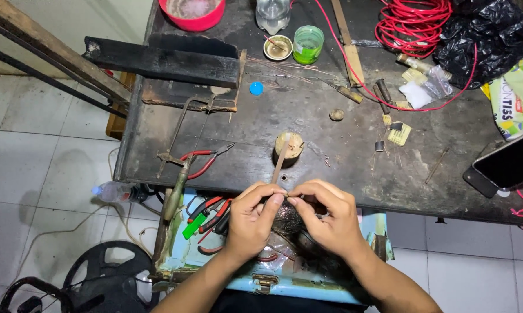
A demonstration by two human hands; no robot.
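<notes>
Left hand (254, 213) and right hand (325, 214) together just below near edge of dark work surface (308, 110), fingers (273, 200) pinched shut on small dark part, kind unclear. Thin stick (280, 162) rising from left fingers toward round wooden spool (289, 144), just above hands. Red-handled pliers (206, 161) left of spool. Open blue toolbox (261, 272) under hands.
</notes>
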